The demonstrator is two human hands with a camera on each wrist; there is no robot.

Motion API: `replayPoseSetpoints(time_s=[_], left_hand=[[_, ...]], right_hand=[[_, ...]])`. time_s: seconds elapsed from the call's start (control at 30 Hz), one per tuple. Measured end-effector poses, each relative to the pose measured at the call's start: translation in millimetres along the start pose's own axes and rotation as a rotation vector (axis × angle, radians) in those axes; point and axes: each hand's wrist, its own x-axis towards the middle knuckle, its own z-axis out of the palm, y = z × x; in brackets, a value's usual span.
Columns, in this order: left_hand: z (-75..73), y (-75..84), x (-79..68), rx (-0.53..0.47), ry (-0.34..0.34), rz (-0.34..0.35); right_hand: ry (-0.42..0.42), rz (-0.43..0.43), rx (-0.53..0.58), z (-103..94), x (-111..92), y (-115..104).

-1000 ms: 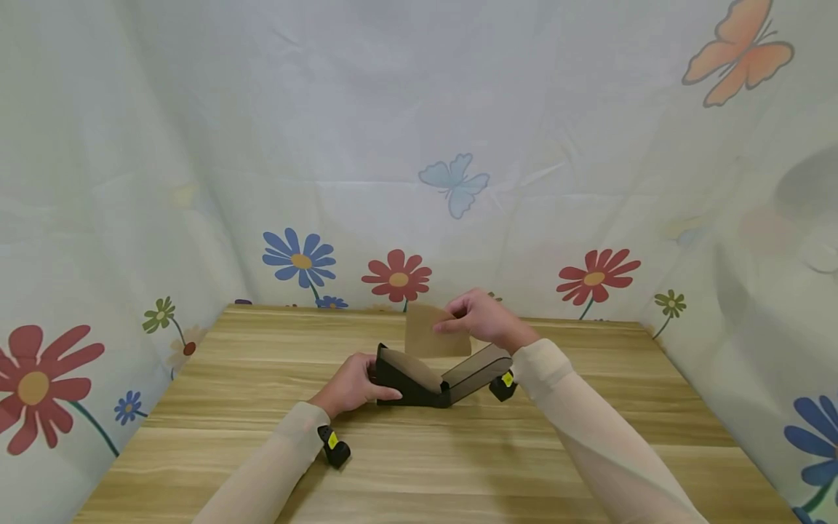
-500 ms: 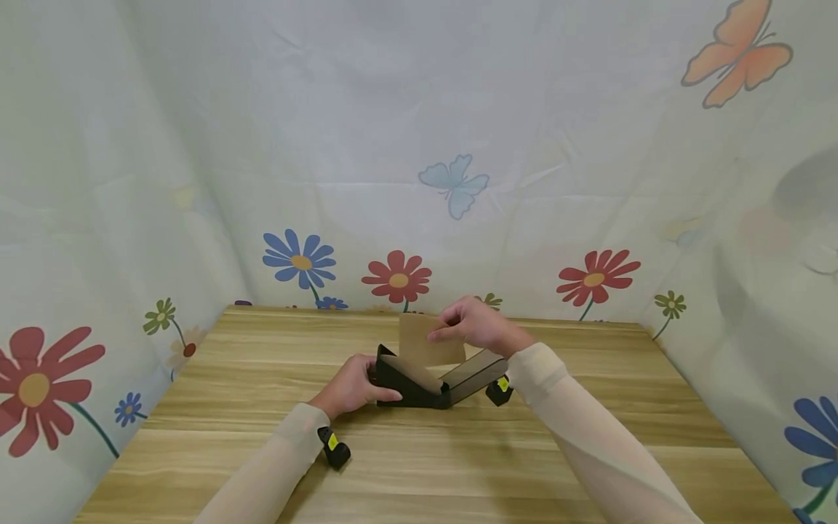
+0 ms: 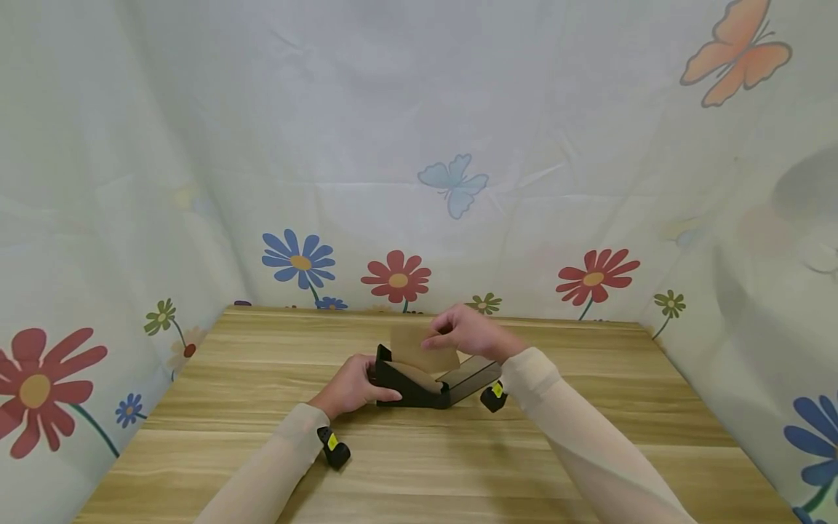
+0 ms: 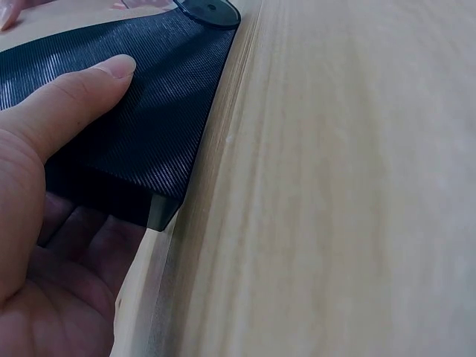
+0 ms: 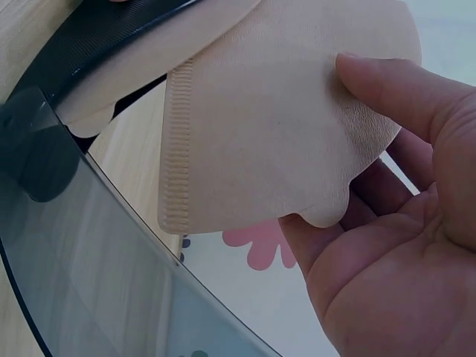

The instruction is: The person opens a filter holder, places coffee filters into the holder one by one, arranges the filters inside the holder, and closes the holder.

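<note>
My left hand (image 3: 353, 384) grips the closed end of a black ribbed coffee filter holder (image 4: 160, 97), its thumb on the near side and the other fingers behind. The holder's clear, dark-tinted lid (image 5: 141, 253) is swung open to the right on its hinge. Inside the holder sit brown paper filters (image 5: 141, 71). Between thumb and fingers, my right hand (image 3: 474, 335) pinches a brown paper coffee filter (image 5: 253, 126) with a crimped edge. That filter is upright just behind the holder's opening, and its lower part overlaps the holder in the head view.
A wood-grain table (image 3: 262, 458) lies under both hands. Behind and at the sides hangs a pale curtain (image 3: 366, 109) printed with flowers and butterflies. Small black wrist cameras (image 3: 337, 450) are strapped at both sleeves.
My right hand has brought the paper filter down and to the left, closer to the holder. The left hand and the holder have stayed in place.
</note>
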Motion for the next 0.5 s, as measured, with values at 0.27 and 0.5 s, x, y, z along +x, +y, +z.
replayPoseSetpoints(time_s=[0.27,0.5], left_hand=[[0.0,1.0,-0.5,-0.007,-0.004,-0.004],[0.2,1.3,-0.6,-0.009,-0.005,-0.006]], right_hand=[[-0.019,0.004,0.019,5.9,2.5,2.3],[-0.028,0.007,0.001,9.0,2.2,2.1]])
